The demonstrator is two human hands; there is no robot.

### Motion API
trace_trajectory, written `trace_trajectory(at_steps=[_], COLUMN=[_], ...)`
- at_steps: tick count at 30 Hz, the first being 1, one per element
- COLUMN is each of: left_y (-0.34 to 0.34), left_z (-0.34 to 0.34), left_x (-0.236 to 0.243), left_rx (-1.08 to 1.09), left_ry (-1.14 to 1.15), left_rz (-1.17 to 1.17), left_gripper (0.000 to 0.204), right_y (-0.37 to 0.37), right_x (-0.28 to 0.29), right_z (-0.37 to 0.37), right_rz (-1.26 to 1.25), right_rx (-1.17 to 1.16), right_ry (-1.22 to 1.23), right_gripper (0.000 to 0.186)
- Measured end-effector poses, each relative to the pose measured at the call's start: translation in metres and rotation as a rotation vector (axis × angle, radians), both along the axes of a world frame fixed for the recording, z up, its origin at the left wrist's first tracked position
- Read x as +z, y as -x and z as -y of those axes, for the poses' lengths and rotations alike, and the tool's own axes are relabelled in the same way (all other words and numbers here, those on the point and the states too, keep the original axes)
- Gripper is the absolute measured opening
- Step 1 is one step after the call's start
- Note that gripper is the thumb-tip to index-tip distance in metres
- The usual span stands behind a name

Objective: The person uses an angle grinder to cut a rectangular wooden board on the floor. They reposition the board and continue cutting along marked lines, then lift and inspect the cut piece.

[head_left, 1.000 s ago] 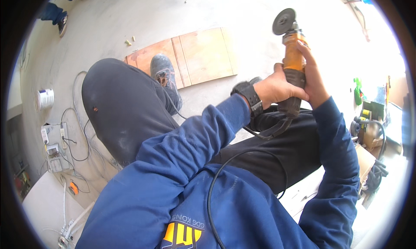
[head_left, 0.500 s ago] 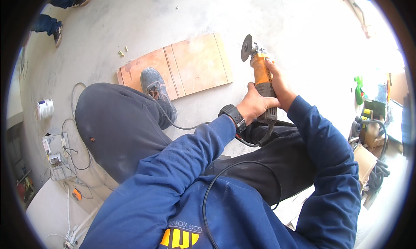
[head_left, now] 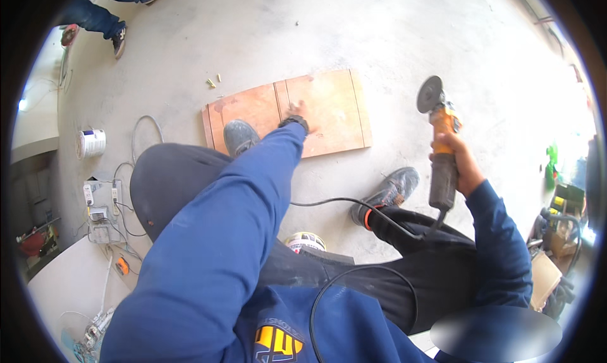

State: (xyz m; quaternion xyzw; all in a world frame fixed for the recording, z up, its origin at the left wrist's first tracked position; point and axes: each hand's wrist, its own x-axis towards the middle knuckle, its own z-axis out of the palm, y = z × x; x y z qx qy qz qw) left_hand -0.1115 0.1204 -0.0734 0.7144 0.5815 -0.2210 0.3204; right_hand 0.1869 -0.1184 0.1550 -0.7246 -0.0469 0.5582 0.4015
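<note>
Your right hand [head_left: 456,157] was wrapped around the angle grinder [head_left: 444,181], well right of the wooden board [head_left: 335,113], whose long axis ran crosswise ahead, while your left hand [head_left: 298,110], its grip too blurred to tell, was nearer, over it.

Single head-worn fisheye view, faced downward.
Lap [head_left: 379,296] is seen close below, floor [head_left: 354,31] farther off; edges are bent.

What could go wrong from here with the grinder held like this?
Only the right hand holds the grinder, so a kick might twist it loose. Its disc has an exposed edge, which could cut if the tool dropped toward the leg. The cord passes close to the right shoe and might snag on it.
</note>
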Motion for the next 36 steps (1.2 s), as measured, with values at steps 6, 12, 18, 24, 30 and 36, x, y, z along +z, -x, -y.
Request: trace_trajectory(at_steps=[6, 12, 18, 24, 30, 36], left_y=[0.020, -0.006, -0.042, -0.066, -0.020, 0.002], left_z=[-0.104, -0.093, -0.058, 0.080, 0.130, 0.066], left_x=[-0.011, 0.008, 0.010, 0.011, -0.017, 0.001], left_rx=[-0.291, -0.312, -0.614, -1.120, -1.216, -1.199], left_ry=[-0.278, -0.009, 0.000, -0.052, -0.047, -0.011], left_rz=[-0.231, -0.164, -0.112, -0.020, 0.056, -0.106], left_gripper=[0.125, 0.139, 0.137, 0.135, 0.119, 0.117], right_y=[-0.032, -0.048, -0.051, -0.047, -0.044, -0.036], right_x=[-0.006, -0.007, -0.003, -0.001, -0.003, 0.001], right_z=[0.011, -0.001, -0.007, -0.001, 0.000, -0.004], right_rz=[0.011, -0.011, 0.033, 0.040, 0.006, 0.009], right_rx=[-0.082, -0.091, -0.090, -0.087, -0.054, -0.059], right_ry=[0.022, 0.045, -0.004, 0.018, 0.044, -0.070], right_gripper=[0.050, 0.051, 0.053, 0.055, 0.058, 0.058])
